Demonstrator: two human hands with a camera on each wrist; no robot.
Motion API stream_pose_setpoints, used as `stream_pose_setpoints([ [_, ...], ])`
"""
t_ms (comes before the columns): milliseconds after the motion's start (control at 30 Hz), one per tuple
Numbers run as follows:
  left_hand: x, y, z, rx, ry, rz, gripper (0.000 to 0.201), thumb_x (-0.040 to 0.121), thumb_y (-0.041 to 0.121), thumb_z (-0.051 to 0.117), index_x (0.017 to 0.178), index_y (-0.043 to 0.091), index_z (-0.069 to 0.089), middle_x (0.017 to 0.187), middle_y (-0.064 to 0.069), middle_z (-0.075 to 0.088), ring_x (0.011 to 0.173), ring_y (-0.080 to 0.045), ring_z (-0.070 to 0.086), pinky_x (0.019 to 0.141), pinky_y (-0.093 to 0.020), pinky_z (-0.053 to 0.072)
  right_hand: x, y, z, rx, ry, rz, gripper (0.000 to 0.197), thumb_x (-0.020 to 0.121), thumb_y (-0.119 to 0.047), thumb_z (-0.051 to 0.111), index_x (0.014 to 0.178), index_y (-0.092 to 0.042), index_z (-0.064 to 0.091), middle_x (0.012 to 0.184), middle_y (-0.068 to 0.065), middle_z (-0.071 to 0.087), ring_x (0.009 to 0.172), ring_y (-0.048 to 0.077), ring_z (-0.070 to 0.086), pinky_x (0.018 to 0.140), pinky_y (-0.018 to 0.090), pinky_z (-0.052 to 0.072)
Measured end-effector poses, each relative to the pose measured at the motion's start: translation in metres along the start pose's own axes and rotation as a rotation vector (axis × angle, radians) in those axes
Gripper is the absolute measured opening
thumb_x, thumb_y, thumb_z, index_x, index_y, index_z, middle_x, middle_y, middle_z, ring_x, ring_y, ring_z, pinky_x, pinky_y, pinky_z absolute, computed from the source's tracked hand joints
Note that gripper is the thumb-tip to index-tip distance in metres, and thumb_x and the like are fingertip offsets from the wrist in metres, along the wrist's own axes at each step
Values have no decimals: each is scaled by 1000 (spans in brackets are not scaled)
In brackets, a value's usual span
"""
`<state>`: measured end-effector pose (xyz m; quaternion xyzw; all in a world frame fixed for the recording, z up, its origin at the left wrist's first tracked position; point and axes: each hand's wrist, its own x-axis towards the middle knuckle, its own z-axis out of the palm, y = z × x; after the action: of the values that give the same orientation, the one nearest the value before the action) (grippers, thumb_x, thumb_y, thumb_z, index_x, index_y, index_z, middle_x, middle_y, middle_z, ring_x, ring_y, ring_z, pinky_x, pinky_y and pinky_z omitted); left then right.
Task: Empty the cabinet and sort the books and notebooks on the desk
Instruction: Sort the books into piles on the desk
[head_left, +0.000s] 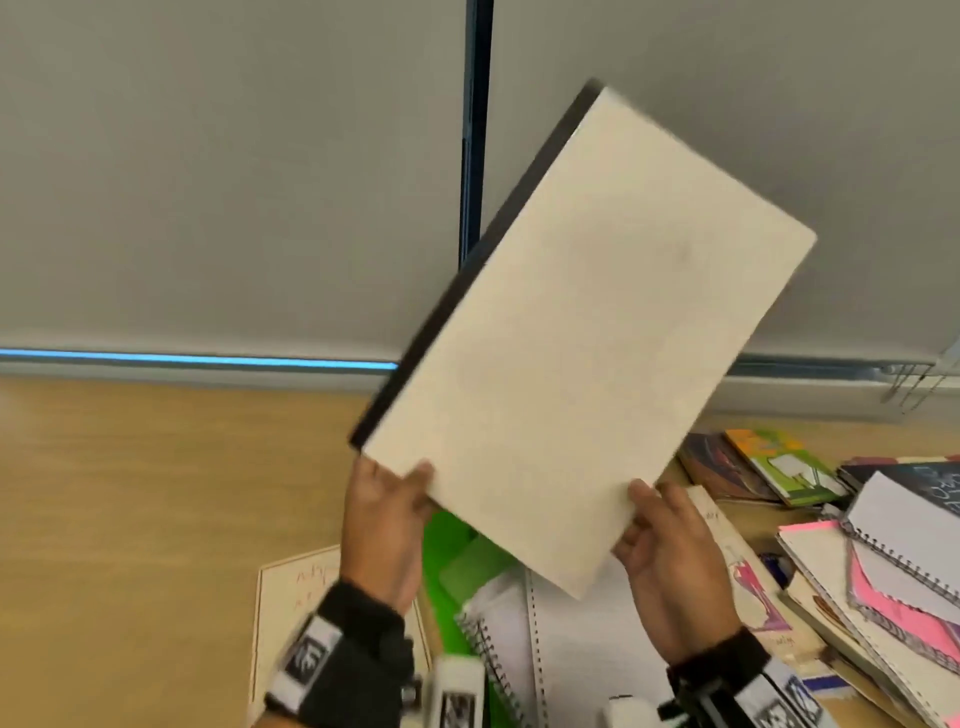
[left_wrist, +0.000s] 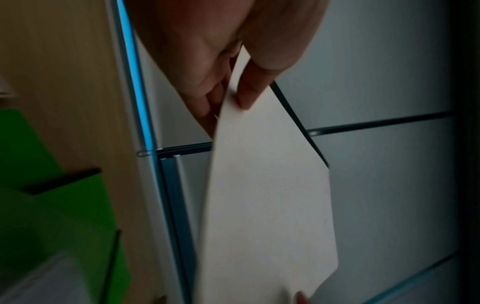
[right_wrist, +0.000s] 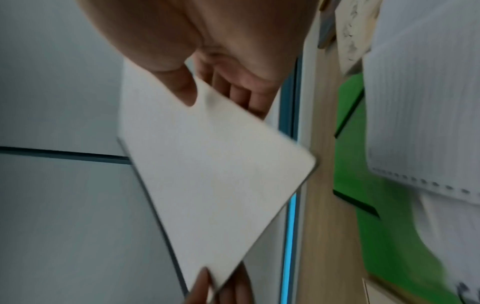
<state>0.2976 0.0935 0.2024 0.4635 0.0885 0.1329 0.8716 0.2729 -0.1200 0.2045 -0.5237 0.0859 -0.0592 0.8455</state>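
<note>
Cream-covered book (head_left: 582, 338) with dark spine, held up in the air above the desk (head_left: 130, 493), tilted, spine edge to the left, in front of the grey partition wall (head_left: 234, 182). Cover plain; no title readable.

Left hand (head_left: 382, 525) pinches the lower left corner, thumb on the front cover, fingers behind. Right hand (head_left: 670, 561) grips the lower right edge the same way, thumb over the front.

Below the book, on the desk: a green folder (head_left: 457, 561), an open lined spiral notebook (head_left: 519, 639), a tan sheet with writing (head_left: 296, 597). To the right, a loose pile of spiral notebooks (head_left: 893, 571) with pink pages, and further back some colourful books (head_left: 769, 467) lying flat.
</note>
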Motion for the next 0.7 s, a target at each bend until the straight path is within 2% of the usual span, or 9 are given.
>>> stream_pose_setpoints([
  [67, -13, -12, -14, 34, -80, -64, 49, 81, -1, 68, 125, 16, 55, 102, -6, 71, 85, -14, 69, 69, -28, 55, 2, -6, -6, 5, 16, -70, 25, 96, -9, 49, 117, -19, 59, 111, 0, 72, 93, 15, 70, 80, 30, 59],
  [133, -16, -15, -26, 70, -141, -117, 70, 59, 20, 89, 121, 16, 57, 85, -2, 73, 80, -15, 70, 70, -31, 57, 3, -9, -16, -40, 34, -80, 30, 96, -6, 49, 117, -25, 59, 109, -3, 73, 96, 17, 70, 85, 35, 58],
  [167, -15, -15, -31, 105, -144, -128, 70, 58, 21, 90, 119, 16, 57, 82, -3, 74, 80, -16, 71, 72, -33, 57, 4, -9, -23, -62, 51, -78, 31, 96, -6, 50, 116, -28, 59, 108, -4, 74, 96, 18, 71, 85, 37, 58],
  [267, -3, -17, -37, 292, -108, -117, 32, 85, -1, 65, 113, 16, 64, 90, -9, 76, 85, -21, 71, 81, -36, 53, 4, -12, -41, -130, 131, -101, 31, 96, -5, 49, 114, -28, 61, 103, -2, 75, 87, 18, 72, 75, 37, 61],
  [367, 11, -30, -35, 537, -191, -108, 21, 90, -4, 61, 97, 11, 73, 87, -10, 76, 81, -18, 71, 73, -25, 54, -3, -21, -62, -202, 234, -127, 30, 97, -6, 49, 109, -30, 62, 97, -3, 75, 80, 17, 70, 71, 40, 58],
  [467, 36, -55, -38, 640, -139, -274, 20, 93, -2, 57, 93, 12, 70, 89, -11, 73, 80, -21, 70, 66, -26, 53, -9, -29, -93, -222, 334, -158, 31, 97, -7, 50, 100, -34, 66, 92, -5, 74, 70, 9, 70, 60, 24, 59],
  [567, 61, -88, -48, 786, -130, -510, 15, 83, 0, 60, 88, 14, 63, 89, -12, 63, 80, -26, 60, 71, -34, 47, -21, -32, -113, -191, 416, -108, 33, 96, -1, 48, 113, -26, 61, 82, -8, 75, 57, 4, 67, 49, 15, 53],
  [633, 72, -108, -48, 873, -180, -557, 15, 82, 1, 61, 94, 11, 61, 97, -13, 62, 87, -27, 61, 72, -33, 48, -24, -28, -127, -267, 492, -51, 41, 93, 5, 50, 126, -19, 57, 103, 3, 71, 67, 14, 67, 51, 10, 50],
  [700, 83, -121, -40, 985, -220, -535, 13, 88, 2, 61, 97, 11, 63, 108, -14, 64, 101, -28, 63, 71, -30, 49, -31, -27, -140, -330, 523, 31, 43, 93, 5, 52, 133, -12, 54, 119, 14, 60, 89, 26, 58, 68, 14, 46],
])
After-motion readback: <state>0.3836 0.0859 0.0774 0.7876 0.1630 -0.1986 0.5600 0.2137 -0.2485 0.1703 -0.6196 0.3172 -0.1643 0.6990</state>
